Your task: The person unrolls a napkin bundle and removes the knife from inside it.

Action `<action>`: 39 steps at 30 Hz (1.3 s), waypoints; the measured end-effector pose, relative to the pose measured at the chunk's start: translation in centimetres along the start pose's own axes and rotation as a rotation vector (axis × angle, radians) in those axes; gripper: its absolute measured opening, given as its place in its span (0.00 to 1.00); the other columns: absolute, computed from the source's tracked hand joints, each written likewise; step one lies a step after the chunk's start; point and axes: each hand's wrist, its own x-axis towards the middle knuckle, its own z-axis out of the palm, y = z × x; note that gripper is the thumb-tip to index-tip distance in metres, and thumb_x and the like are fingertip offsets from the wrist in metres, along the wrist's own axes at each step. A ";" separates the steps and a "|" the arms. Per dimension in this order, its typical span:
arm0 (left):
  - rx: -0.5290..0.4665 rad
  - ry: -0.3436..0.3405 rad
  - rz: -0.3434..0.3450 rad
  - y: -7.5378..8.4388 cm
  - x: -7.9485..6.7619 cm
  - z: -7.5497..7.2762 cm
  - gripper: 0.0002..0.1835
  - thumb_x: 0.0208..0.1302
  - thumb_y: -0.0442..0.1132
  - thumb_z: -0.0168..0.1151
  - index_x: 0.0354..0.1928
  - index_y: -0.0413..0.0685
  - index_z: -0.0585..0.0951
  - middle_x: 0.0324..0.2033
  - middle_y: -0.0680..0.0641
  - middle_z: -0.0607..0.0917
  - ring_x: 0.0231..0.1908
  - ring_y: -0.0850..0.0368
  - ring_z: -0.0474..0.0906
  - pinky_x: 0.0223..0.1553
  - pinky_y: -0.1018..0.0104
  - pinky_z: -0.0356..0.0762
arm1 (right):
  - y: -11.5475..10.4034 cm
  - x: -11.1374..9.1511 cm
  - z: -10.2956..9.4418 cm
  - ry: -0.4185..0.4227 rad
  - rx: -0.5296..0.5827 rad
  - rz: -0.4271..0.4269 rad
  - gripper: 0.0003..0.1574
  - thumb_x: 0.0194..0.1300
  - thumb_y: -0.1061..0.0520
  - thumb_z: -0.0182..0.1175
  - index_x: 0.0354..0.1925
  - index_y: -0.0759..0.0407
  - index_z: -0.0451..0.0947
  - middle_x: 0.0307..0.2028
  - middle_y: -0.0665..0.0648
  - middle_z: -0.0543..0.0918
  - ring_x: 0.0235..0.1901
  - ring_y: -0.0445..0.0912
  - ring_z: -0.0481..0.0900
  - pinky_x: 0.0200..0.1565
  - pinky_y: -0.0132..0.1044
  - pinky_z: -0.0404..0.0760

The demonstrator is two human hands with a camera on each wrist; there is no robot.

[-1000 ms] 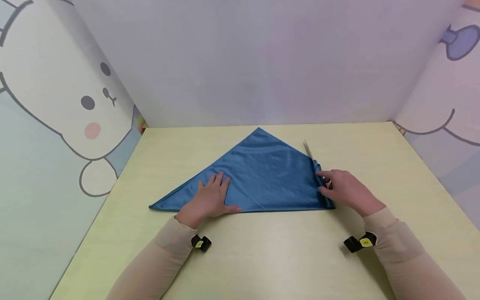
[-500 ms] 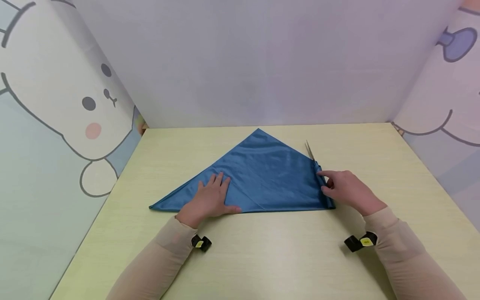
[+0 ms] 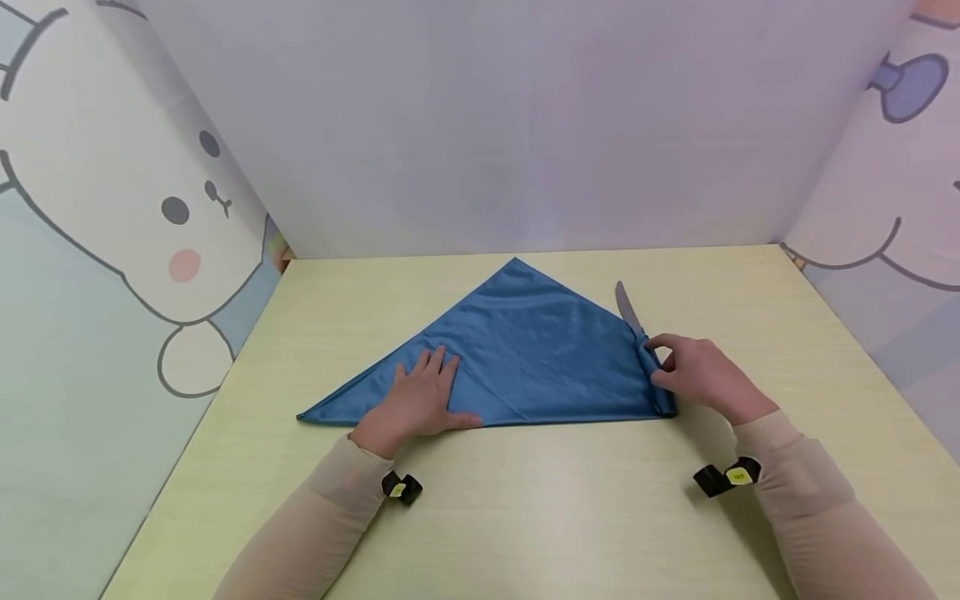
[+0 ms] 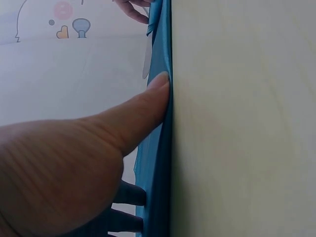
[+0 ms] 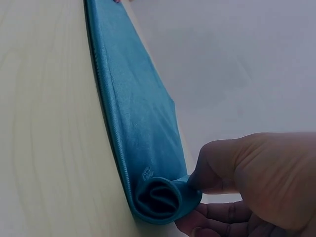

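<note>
A shiny blue cloth napkin (image 3: 540, 358), folded into a wide triangle, lies on the table with its peak at the back. Its right end is coiled into a small roll (image 5: 160, 200), whose spiral shows in the right wrist view. From the back of this roll sticks the blade of a table knife (image 3: 628, 307); its handle is hidden in the cloth. My right hand (image 3: 697, 375) pinches the roll between thumb and fingers. Spread flat, my left hand (image 3: 416, 400) presses on the napkin's left part, thumb along the front edge.
The pale wooden table (image 3: 525, 517) reaches back to a plain wall panel (image 3: 480, 125). Panels with cartoon drawings stand along the left and right sides. Each wrist wears a small black camera on a strap.
My right hand has shifted slightly right with the roll, and the napkin's right end sits a little farther right. The knife has turned, showing its blade's flat side. My left hand stays put.
</note>
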 end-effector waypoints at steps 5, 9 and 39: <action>0.007 -0.006 -0.005 0.0 0.1 0.1 0.60 0.50 0.79 0.53 0.76 0.46 0.52 0.74 0.39 0.48 0.72 0.39 0.43 0.62 0.31 0.47 | 0.6 0.3 0.0 -0.010 0.025 -0.003 0.29 0.58 0.60 0.57 0.59 0.65 0.72 0.32 0.57 0.84 0.29 0.46 0.79 0.30 0.39 0.74; 0.011 -0.005 -0.007 0.0 0.1 0.1 0.60 0.50 0.79 0.53 0.76 0.46 0.52 0.74 0.39 0.48 0.72 0.39 0.43 0.63 0.31 0.48 | 0.8 0.4 -0.1 -0.028 0.028 0.003 0.29 0.59 0.60 0.57 0.59 0.65 0.72 0.32 0.57 0.84 0.29 0.46 0.78 0.29 0.39 0.74; 0.004 -0.005 -0.002 -0.1 0.0 0.0 0.60 0.50 0.78 0.54 0.76 0.46 0.52 0.74 0.39 0.48 0.72 0.39 0.43 0.62 0.31 0.47 | -1.1 -0.2 1.3 0.057 -0.083 -0.089 0.36 0.58 0.53 0.69 0.59 0.72 0.71 0.43 0.69 0.76 0.40 0.57 0.77 0.42 0.53 0.78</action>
